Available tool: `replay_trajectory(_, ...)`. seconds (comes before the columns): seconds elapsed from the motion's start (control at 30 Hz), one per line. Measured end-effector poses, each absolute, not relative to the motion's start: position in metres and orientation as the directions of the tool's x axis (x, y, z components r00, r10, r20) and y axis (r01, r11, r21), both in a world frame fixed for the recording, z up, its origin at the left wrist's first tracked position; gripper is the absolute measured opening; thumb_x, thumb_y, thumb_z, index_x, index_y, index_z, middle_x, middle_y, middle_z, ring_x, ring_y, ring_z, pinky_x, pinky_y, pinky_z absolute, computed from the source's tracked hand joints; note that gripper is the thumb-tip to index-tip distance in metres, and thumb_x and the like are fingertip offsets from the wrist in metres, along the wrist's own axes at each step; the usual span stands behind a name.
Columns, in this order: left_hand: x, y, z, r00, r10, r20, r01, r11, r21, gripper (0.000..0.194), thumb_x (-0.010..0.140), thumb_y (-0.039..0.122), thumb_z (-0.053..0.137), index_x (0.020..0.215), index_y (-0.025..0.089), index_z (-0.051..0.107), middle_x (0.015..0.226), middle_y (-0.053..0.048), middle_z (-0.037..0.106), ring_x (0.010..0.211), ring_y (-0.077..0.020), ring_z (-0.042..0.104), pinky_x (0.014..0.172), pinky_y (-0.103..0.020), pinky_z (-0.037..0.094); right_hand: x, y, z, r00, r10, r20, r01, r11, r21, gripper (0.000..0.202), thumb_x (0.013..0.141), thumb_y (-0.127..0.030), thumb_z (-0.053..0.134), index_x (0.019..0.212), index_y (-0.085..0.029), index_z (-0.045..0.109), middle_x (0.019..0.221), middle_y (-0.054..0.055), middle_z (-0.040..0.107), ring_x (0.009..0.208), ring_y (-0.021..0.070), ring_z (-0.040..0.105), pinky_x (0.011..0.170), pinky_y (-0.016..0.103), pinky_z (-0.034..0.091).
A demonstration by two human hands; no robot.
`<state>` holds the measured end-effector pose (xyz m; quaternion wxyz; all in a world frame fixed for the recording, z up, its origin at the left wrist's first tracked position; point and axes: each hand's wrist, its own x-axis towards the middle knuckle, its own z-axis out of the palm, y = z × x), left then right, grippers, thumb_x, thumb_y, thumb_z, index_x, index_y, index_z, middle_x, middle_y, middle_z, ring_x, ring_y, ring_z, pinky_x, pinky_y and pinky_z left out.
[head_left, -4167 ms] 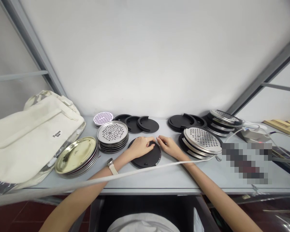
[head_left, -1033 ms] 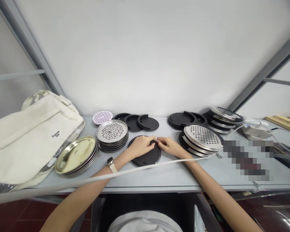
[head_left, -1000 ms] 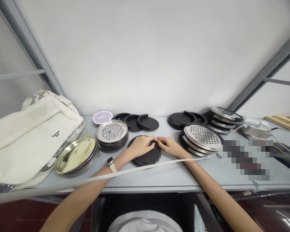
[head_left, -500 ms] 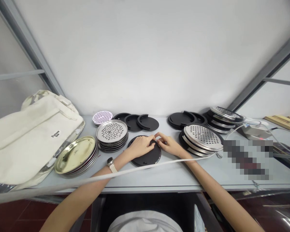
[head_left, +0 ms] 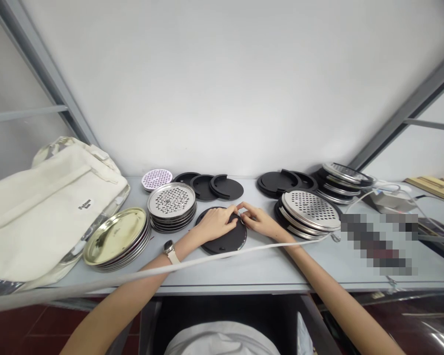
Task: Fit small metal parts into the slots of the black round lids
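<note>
The left hand lies over the upper part of a round black disc, and so the far edge of this disc is mostly hidden; its near part, smooth and matt, with a small dark detail close to the edge, is visible. The disc lies flat on the grey tabletop, in front of the person. The thumb and the bent forefinger of the left hand come near each other, but I cannot tell if they pinch something. The right hand has its fingers curled at the right upper edge of the disc, beside the left fingertips; what is between these fingers is too small to make out, so I cannot tell if they are closed on it. A pale cable, blurred at the left, crosses in front of both forearms. On the left are a stack of perforated shiny metal discs and a stack of plates with a glossy gold-coloured plate on top; a soft cream bag is cut off by the picture edge. On the right, a perforated metal disc tops another stack. Farther right, a pixelated patch covers something unreadable.
</note>
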<state>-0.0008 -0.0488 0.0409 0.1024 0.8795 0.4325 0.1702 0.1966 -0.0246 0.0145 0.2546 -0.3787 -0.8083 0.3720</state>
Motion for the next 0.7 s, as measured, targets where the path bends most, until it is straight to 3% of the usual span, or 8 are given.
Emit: replay_trajectory(0.7, -0.0004, -0.0468, 0.0356, 0.535, 0.808, 0.247, 0.732, -0.589, 0.342, 0.016, 0.086, 0.030, 0.046, 0.098, 0.020, 0.047, 0.070, 0.000, 0.058, 0.059, -0.0184, 0.057, 0.055, -0.027, 0.037, 0.1977, -0.0197, 0.0057, -0.577, 0.805, 0.139, 0.327, 0.383, -0.864, 0.020, 0.090, -0.039, 0.041, 0.096, -0.020, 0.046, 0.062, -0.005, 0.047, 0.052, 0.0088, 0.038, 0.052, 0.021, 0.032)
